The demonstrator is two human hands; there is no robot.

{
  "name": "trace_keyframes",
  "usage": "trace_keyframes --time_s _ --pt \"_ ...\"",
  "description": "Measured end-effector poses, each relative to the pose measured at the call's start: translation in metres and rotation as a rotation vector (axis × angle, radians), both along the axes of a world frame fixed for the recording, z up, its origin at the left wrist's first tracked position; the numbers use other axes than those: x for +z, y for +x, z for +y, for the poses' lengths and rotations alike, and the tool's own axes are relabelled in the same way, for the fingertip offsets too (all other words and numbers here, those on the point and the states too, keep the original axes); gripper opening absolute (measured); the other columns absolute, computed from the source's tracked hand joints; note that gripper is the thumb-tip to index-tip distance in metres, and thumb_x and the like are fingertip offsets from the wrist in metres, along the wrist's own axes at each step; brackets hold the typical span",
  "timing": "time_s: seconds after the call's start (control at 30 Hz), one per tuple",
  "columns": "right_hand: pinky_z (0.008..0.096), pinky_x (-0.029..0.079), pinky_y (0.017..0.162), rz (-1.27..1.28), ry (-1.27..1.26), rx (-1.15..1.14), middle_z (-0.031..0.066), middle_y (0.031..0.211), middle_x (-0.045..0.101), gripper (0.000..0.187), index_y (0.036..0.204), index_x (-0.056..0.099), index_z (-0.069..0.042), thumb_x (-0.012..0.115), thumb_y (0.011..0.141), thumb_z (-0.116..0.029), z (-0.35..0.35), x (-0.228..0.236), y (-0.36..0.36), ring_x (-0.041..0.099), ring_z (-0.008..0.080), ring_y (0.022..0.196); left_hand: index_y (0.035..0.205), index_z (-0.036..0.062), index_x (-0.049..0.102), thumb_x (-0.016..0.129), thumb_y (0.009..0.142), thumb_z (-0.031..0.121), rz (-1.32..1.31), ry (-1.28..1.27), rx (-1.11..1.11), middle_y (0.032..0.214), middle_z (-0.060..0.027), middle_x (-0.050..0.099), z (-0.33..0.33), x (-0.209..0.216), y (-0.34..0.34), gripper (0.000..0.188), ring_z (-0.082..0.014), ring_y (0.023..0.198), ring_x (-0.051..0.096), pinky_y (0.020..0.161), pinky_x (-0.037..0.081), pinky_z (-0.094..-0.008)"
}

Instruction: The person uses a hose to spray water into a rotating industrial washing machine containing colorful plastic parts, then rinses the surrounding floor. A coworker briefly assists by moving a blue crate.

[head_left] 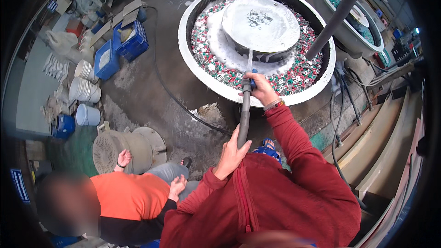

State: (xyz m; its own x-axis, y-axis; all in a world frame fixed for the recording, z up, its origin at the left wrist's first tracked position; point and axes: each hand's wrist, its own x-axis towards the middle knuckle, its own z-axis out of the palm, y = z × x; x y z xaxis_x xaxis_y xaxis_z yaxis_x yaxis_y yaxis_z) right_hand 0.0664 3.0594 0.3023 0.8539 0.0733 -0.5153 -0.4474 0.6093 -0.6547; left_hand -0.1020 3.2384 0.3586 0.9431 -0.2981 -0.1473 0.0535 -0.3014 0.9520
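Observation:
My left hand (pixel 231 155) wraps round a grey hose (pixel 243 126), with the thumb lying along its side. Farther up, my right hand (pixel 263 90) is closed on the hose's end fitting, a grey nozzle (pixel 246 84) with a small blue valve handle (pixel 253 78). A thin jet of water (pixel 250 59) runs from the nozzle toward a round central hub (pixel 264 23) topped with white foam. Around this hub, a large round tub (pixel 198 72) with a pale rim holds many small red, green and white pieces (pixel 206 59), partly under suds.
A grey pole (pixel 340 16) slants into the tub's right side. Another tub (pixel 376 41) stands at far right. Beside me sits a person in orange (pixel 131 195), near a beige motor-like machine (pixel 131 149). Blue crates (pixel 131 41) and white buckets (pixel 87 115) line the left. A black hose (pixel 167 87) crosses the floor.

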Motion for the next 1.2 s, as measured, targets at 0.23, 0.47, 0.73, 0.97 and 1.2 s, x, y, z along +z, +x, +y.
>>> trace_keyframes --time_s 0.23,0.47,0.73,0.97,1.2 --pt "0.0445 0.050 0.050 -0.001 0.089 0.157 0.0120 0.078 0.050 0.021 0.087 0.046 -0.002 0.054 0.068 0.002 0.029 -0.014 0.050 0.053 0.0240 0.063 0.126 0.0025 0.036 0.060 0.082 0.020 0.055 -0.037 0.118 0.060 -0.0058 0.051 -0.021 -0.009 0.011 0.052 -0.0120 0.050 0.048 0.048 0.040 -0.0292" --pt "0.0429 0.050 0.046 -0.065 0.001 0.160 0.0082 0.074 0.047 0.016 0.084 0.045 -0.005 0.054 0.071 0.000 0.044 0.002 0.048 0.051 0.0213 0.060 0.123 0.0020 0.041 0.061 0.081 0.018 0.276 -0.174 0.197 0.067 -0.0053 0.053 -0.009 -0.014 0.007 0.050 -0.0101 0.053 0.048 0.051 0.042 -0.0273" --pt "0.0471 0.053 0.061 -0.100 -0.181 0.067 0.0083 0.075 0.050 0.012 0.081 0.048 -0.003 0.054 0.071 -0.005 0.001 0.006 -0.007 0.053 0.0195 0.066 0.119 0.0014 0.045 0.062 0.079 0.018 0.212 -0.093 0.007 0.075 -0.0071 0.054 0.001 -0.012 0.005 0.047 -0.0120 0.066 0.050 0.062 0.043 -0.0282" --pt "0.0434 0.052 0.051 -0.192 -0.099 -0.198 0.0082 0.078 0.052 0.018 0.086 0.044 -0.007 0.053 0.070 -0.006 -0.028 0.009 -0.026 0.054 0.0203 0.063 0.118 0.0014 0.046 0.064 0.078 0.019 0.082 -0.017 -0.124 0.081 -0.0109 0.058 -0.015 -0.002 0.012 0.048 -0.0141 0.072 0.054 0.069 0.045 -0.0298" --pt "0.0355 0.049 0.042 -0.227 -0.219 -0.158 0.0086 0.064 0.052 0.015 0.083 0.047 -0.004 0.053 0.071 -0.010 -0.070 0.010 -0.027 0.054 0.0208 0.050 0.120 0.0018 0.042 0.062 0.079 0.022 -0.171 -0.167 -0.238 0.078 -0.0140 0.056 -0.040 -0.002 0.023 0.050 -0.0158 0.071 0.055 0.067 0.045 -0.0310"
